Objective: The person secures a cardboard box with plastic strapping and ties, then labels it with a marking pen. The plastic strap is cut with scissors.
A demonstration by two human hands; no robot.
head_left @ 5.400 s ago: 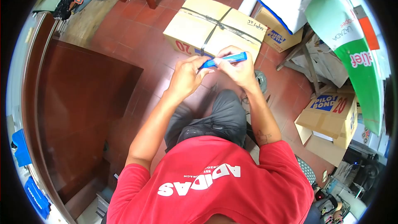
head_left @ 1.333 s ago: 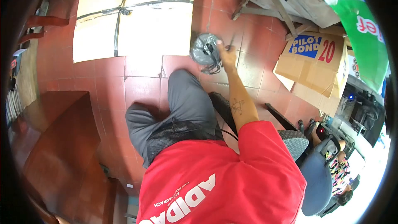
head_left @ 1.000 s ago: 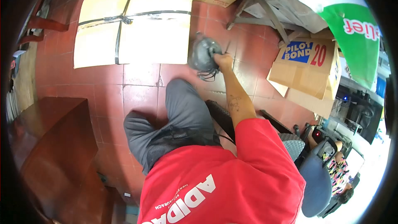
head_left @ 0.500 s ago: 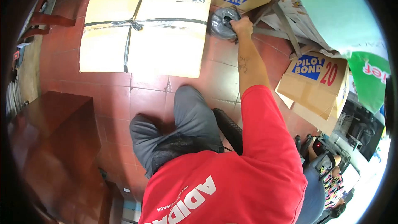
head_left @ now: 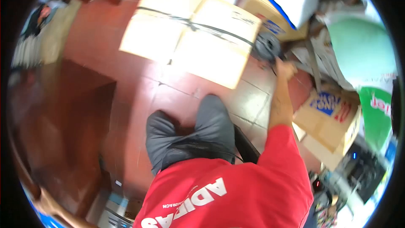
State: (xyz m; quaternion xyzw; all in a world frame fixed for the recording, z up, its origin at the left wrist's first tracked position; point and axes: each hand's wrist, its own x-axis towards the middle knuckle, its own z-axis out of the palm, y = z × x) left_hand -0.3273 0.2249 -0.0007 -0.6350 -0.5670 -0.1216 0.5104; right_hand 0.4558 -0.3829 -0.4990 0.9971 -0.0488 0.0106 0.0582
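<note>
One hand, the right hand (head_left: 284,68), reaches out at two o'clock, its fingers too blurred to tell whether they grip, beside the grey strapping roll (head_left: 266,48) at the tied carton's (head_left: 192,33) right edge; setting the roll down looks underway, and letting go needs steadiness.

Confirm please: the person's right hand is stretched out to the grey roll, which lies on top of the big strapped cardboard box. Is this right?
Not quite. The right hand does stretch out to the grey roll, but the head view shows the roll off the right edge of the strapped cardboard box, not on top of it. The picture is blurred, so whether the hand has a grip on the roll cannot be told.
</note>
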